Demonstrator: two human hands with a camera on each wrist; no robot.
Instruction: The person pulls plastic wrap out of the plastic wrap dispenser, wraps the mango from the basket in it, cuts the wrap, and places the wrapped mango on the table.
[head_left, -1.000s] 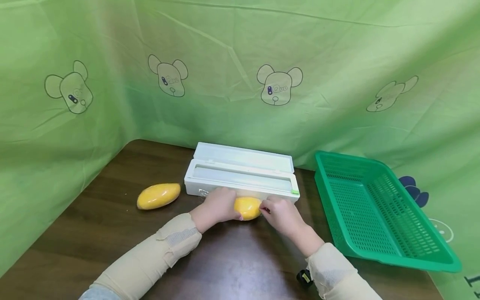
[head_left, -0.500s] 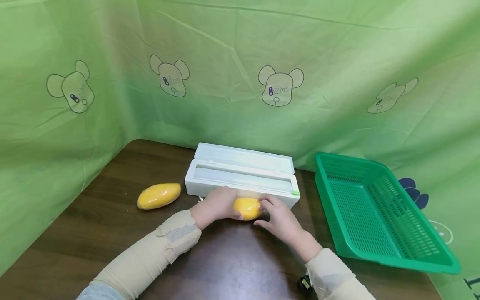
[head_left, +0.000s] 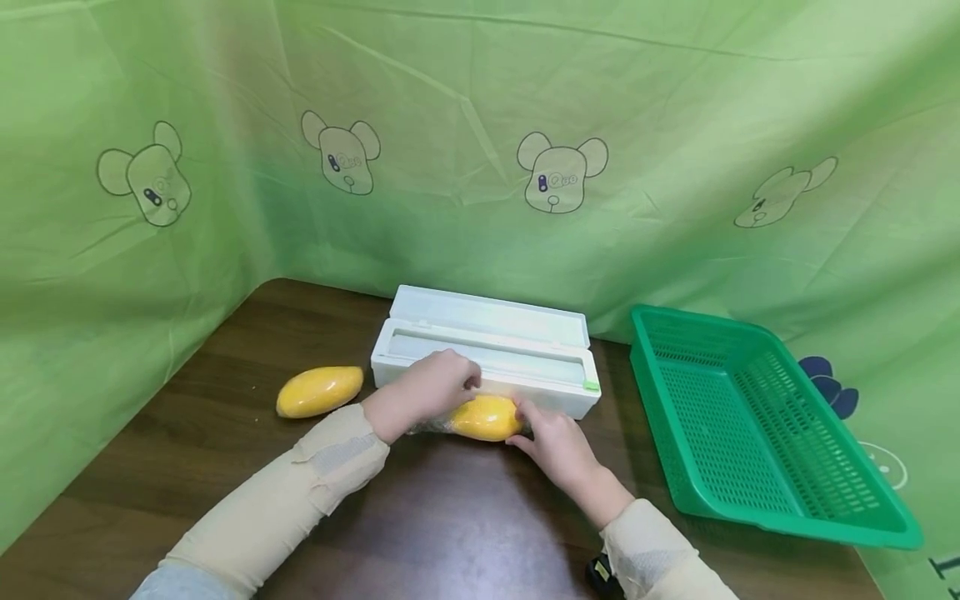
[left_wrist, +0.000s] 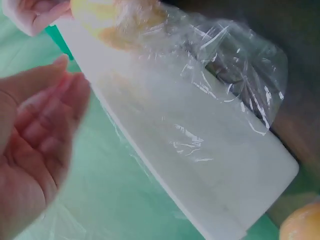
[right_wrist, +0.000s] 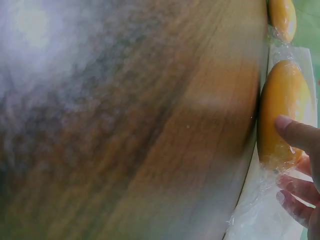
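A yellow mango [head_left: 487, 417] in clear cling film [left_wrist: 235, 70] lies against the front of a white cling film dispenser box [head_left: 480, 385]. My right hand [head_left: 561, 450] grips its right end; in the right wrist view the thumb [right_wrist: 285, 125] is on top of it and the fingers are on the far side. Loose film sticks out past both ends. Just above the mango's left end is my left hand [head_left: 435, 385], fingers loosely bent and apart from the fruit. The left wrist view shows nothing between its thumb and fingers.
A second wrapped mango [head_left: 319, 392] lies left of the box. The box's lid [head_left: 491, 315] stands raised at the back. On the right is a green plastic basket [head_left: 675, 450]. A small black object [head_left: 602, 575] shows beside the right sleeve. Green cloth surrounds the table.
My left hand has let go of the mango and lifted up and left. My right hand, earlier pinching at the mango's right end, now has thumb and fingers round it. The mango has shifted slightly left.
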